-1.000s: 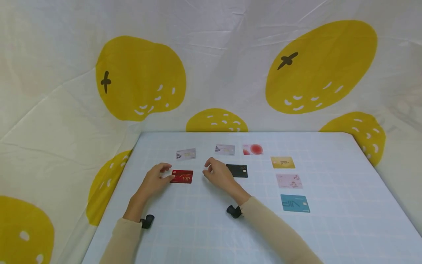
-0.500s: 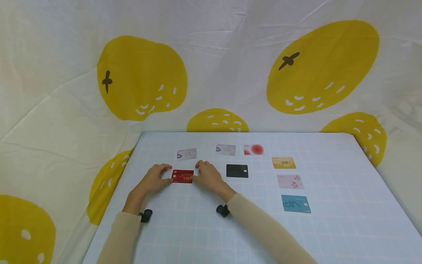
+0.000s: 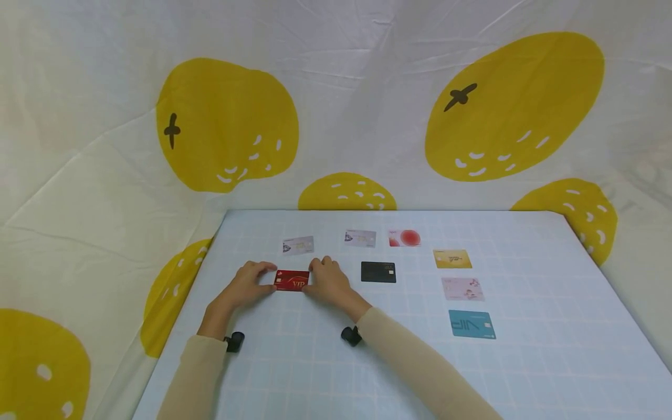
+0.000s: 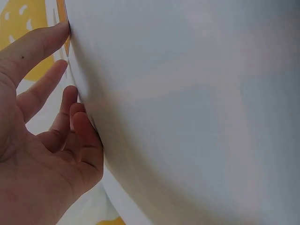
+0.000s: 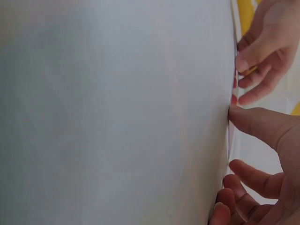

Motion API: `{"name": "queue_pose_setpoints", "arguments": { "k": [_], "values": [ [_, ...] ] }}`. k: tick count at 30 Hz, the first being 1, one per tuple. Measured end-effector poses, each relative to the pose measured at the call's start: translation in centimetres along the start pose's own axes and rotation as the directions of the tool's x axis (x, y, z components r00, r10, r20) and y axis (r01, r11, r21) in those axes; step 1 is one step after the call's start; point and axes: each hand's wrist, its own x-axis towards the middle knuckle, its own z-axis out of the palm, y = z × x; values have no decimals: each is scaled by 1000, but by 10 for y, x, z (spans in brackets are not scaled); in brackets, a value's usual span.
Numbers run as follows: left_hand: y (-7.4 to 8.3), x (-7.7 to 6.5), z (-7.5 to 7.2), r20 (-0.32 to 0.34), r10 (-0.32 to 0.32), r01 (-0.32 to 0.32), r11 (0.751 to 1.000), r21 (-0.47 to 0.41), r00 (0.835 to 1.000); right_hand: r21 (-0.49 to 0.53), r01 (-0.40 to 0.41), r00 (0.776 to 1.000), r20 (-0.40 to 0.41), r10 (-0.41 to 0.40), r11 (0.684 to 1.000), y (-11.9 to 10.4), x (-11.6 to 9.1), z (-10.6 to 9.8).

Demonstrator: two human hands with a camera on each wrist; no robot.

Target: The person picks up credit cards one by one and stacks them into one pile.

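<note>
Red VIP card [image 3: 290, 281] is bracketed at its ends by the left hand [image 3: 245, 284] and right hand [image 3: 332, 284], thumbs and forefingers spread wide, presumably for even steadying

Red card [image 3: 291, 280], black card [image 3: 378, 272], teal card [image 3: 472, 324], pale-blue gridded table [image 3: 294, 367], white yellow-patterned cloth [image 3: 362, 116]

It looks like a curtained booth, room type unclear. Sheeting [image 3: 362, 116] printed with yellow fruit encloses a pale table [image 3: 294, 367] at far, left and right.
</note>
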Motion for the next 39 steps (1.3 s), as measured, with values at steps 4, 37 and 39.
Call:
{"name": "queue_pose_setpoints", "arguments": {
  "k": [4,37,39],
  "values": [
    [-1,0,1,4,-10,10,1000,0,1000,2,7,1000,0,-7,1000,-2,-2,0],
    [3,-1,1,13,-61,61,998,7,998,45,25,999,-26,-24,999,-2,0,4],
    [3,-1,1,12,-58,58,998,6,998,50,26,999,-27,-25,998,-1,0,4]
  ]
}}
